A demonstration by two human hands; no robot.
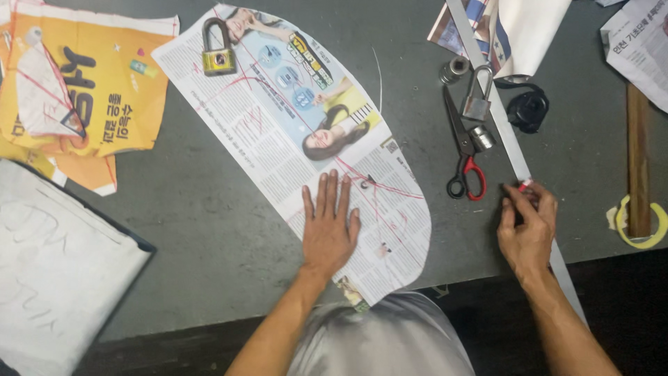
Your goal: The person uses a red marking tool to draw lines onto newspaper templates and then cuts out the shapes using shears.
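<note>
Left hand flat, fingers apart, pinning thin floppy curved-cut newspaper sheet mid-frame on grey bench; right hand fingers pinched on small red marker beside long stiff metal ruler, likely tears easily.

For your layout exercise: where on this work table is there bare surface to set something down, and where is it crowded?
Bare grey table lies between the orange paper, white sheet and newspaper cutout. A smaller patch sits right of the metal ruler, before the wooden stick. Around the scissors and padlock is crowded.
</note>
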